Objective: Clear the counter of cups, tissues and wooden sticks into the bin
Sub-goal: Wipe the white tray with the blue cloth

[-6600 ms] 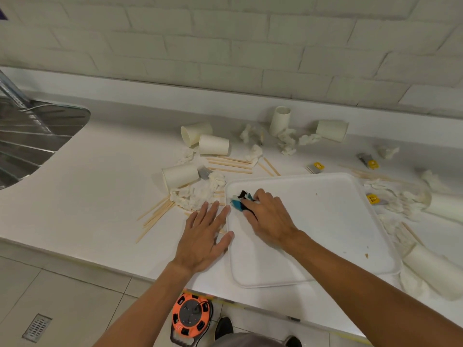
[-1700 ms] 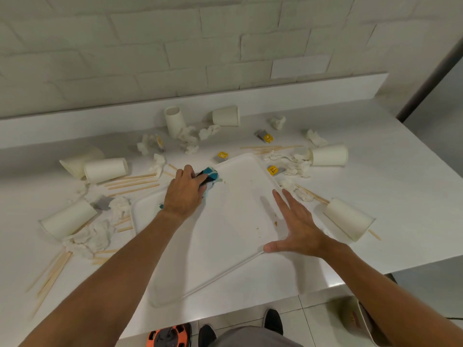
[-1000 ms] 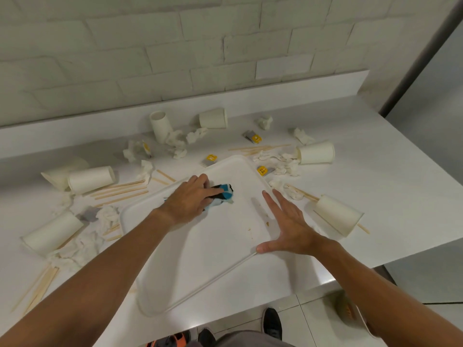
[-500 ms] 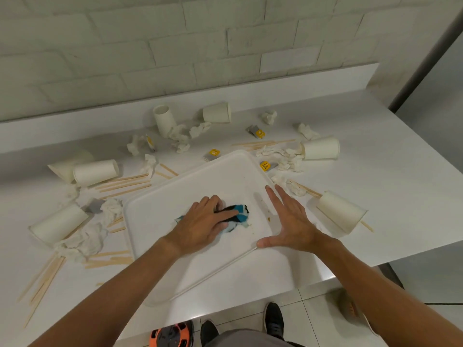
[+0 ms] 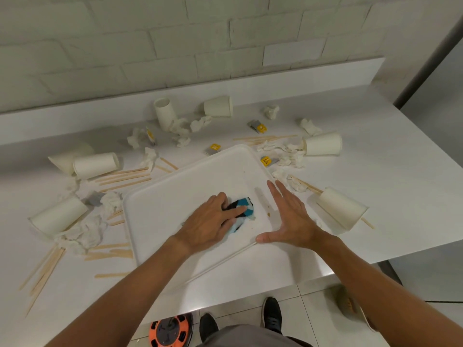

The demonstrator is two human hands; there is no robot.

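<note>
I am pressing blue cloth (image 5: 244, 204) under flat left hand (image 5: 208, 225) | right hand (image 5: 290, 219) spread on tray (image 5: 162, 216) | cup (image 5: 342, 209) lying just right.

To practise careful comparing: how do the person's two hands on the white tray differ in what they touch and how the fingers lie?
The left hand presses a blue cloth mid-tray; the right hand touches only the tray, near its edge. Left fingers lie close together; right fingers spread with thumb out. Both lie palm down.
</note>
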